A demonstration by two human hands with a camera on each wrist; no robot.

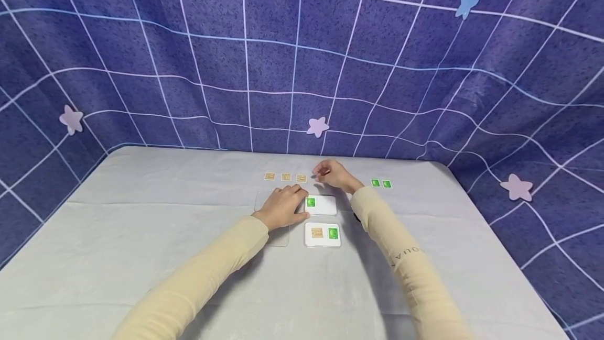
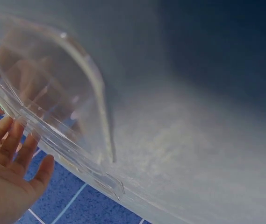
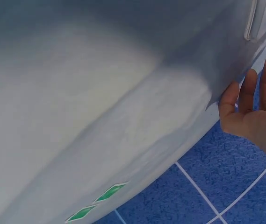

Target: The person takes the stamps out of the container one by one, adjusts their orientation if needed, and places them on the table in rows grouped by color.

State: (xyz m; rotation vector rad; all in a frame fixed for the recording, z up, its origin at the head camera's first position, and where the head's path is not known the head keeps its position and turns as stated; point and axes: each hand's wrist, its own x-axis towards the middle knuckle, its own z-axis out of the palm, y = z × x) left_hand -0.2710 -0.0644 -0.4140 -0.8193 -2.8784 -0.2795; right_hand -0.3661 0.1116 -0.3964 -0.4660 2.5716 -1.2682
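Though partly behind 1 of the hands [image 1: 282, 207], clear plastic [image 1: 280, 238] beside 2 cards [image 1: 323, 205].

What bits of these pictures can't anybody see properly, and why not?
Head view: designs on the green squares and tan squares are too small to make out.
Head view: the left hand and left sleeve hide part of the clear plastic.
Right wrist view: the right edge cuts off the right hand; whether it pinches anything is too small to tell in the head view.
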